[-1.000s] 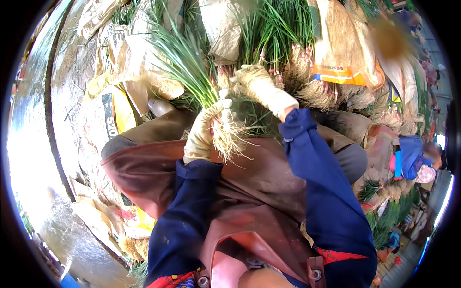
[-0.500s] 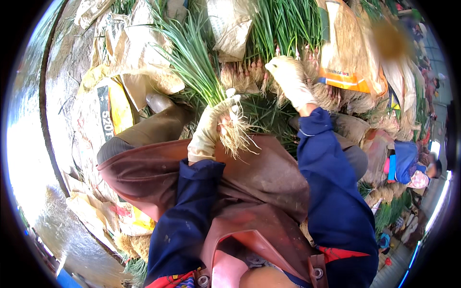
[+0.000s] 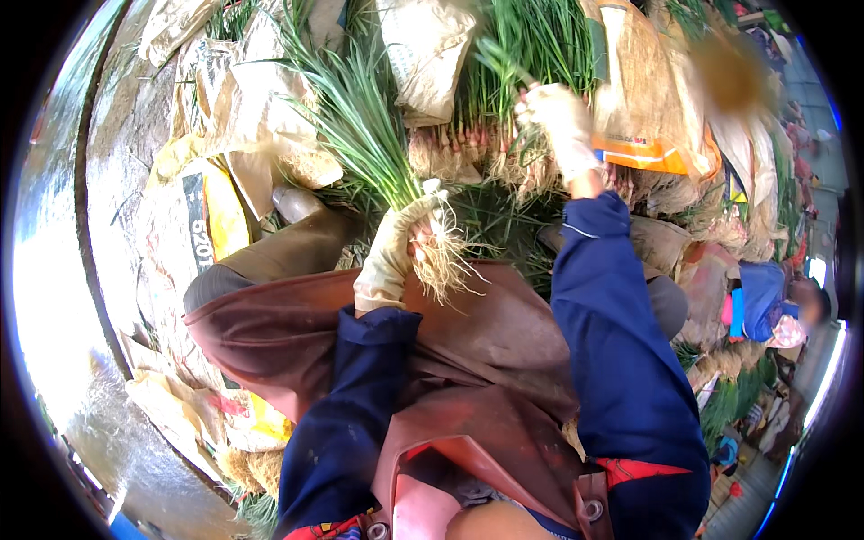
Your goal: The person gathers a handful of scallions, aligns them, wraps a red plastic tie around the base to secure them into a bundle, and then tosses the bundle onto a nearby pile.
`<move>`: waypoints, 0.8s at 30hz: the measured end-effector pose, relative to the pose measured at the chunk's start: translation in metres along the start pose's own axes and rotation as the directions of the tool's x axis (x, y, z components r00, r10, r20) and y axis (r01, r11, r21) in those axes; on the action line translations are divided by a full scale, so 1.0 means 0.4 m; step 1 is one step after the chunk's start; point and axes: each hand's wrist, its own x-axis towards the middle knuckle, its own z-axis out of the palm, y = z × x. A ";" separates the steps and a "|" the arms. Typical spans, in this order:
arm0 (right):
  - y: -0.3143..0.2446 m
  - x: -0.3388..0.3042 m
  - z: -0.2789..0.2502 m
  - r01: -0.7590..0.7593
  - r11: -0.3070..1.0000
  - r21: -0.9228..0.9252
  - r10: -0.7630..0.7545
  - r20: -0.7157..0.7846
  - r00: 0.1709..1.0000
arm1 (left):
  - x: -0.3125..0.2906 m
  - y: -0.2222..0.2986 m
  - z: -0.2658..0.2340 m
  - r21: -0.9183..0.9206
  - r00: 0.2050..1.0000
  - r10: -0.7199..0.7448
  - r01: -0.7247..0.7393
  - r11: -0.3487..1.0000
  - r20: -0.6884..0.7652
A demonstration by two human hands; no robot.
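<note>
My left hand (image 3: 393, 256), in a pale work glove, is wrapped round a bunch of green garlic (image 3: 364, 135) above my lap. Its long leaves point up and to the left, and the pale roots (image 3: 443, 263) hang out on the right side of the fist. My right hand (image 3: 560, 121), also gloved, is at the front of a heap of green garlic (image 3: 544, 45). Its fingers are closed on a green garlic stalk, whose leaves are blurred by motion. Reddish bulbs and stringy roots (image 3: 522, 166) of the heap face me beside that hand.
A brown apron (image 3: 486, 315) covers my lap between my bent knees. Loose green leaves (image 3: 495, 220) lie in front of it. Woven sacks (image 3: 643, 90) flank the heap, with a whitish one (image 3: 423, 63) on its left. Wet ground (image 3: 81, 297) lies far left; a person in blue (image 3: 760, 301) is at the right.
My right hand has moved slightly up and closed on a stalk, whose leaves now show blurred above its fingers. My left hand has stayed almost still with its bunch.
</note>
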 end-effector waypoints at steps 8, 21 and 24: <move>0.074 -0.263 0.008 -0.113 0.977 -0.182 0.155 0.233 0.960 | 0.058 -0.034 -0.081 0.188 0.972 0.049 -0.094 0.978 0.231; 0.110 -0.403 0.066 0.192 0.955 -0.226 0.005 0.660 0.751 | 0.025 -0.078 -0.052 0.354 0.988 -0.106 0.058 0.933 0.117; 0.131 -0.311 0.061 0.058 0.996 -0.075 -0.025 0.381 0.924 | 0.028 -0.088 -0.052 0.207 0.974 -0.076 0.031 0.978 0.211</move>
